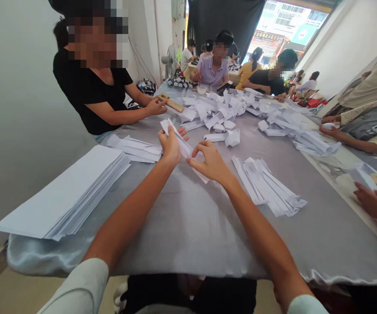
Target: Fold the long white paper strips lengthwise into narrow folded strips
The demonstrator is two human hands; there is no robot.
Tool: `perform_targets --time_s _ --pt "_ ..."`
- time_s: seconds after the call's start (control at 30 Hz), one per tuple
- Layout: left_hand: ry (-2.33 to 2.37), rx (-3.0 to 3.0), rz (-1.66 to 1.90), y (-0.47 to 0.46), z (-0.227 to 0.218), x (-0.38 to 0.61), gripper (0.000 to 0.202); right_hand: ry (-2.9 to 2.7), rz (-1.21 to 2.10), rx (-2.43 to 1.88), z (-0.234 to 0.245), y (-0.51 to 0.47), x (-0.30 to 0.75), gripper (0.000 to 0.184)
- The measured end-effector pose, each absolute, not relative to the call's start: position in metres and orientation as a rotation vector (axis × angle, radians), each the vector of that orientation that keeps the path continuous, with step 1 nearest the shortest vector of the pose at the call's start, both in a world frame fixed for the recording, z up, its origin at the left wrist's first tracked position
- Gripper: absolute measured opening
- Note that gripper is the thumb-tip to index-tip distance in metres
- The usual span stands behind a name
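A narrow folded strip of white paper (185, 149) slants between my hands, above the grey cloth. My left hand (171, 141) grips its upper part, with the thumb on the near side and some fingers showing beyond it. Lower on the strip, my right hand (210, 160) pinches the edge between thumb and forefinger. To the left of my arm lies a tall stack of flat white sheets (67, 187). A smaller pile of paper strips (136, 148) is just behind that stack. On the right, a fanned bunch of folded strips (263, 183) rests near my right forearm.
A grey satin cloth (208, 235) covers the table. Many folded white paper pieces (221, 111) heap up across its far middle. A person in black (93, 96) at the left holds a wooden piece (172, 104). Other people sit at the far end and along the right.
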State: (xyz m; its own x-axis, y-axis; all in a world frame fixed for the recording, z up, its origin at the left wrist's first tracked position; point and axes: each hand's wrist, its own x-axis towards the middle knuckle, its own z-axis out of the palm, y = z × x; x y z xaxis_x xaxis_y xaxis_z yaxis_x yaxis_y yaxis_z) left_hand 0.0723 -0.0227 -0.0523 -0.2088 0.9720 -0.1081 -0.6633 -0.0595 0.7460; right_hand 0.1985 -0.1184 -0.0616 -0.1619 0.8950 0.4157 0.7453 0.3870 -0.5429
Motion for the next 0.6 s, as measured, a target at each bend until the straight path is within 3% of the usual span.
perform_targets --time_s 0.1,0.33,0.6 --pt "0.850 0.465 1.645 -0.019 -0.051 0.068 0.022 -2.071 0.231 -1.400 -0.062 -0.124 0.195 0.025" --pt "0.893 0.413 1.676 -0.012 -0.051 0.061 0.019 -2.110 0.192 -1.401 -0.066 -0.122 0.197 0.008" --pt "0.887 0.347 1.793 0.003 -0.050 0.050 0.023 -2.050 -0.046 -1.491 -0.053 -0.121 0.195 0.022"
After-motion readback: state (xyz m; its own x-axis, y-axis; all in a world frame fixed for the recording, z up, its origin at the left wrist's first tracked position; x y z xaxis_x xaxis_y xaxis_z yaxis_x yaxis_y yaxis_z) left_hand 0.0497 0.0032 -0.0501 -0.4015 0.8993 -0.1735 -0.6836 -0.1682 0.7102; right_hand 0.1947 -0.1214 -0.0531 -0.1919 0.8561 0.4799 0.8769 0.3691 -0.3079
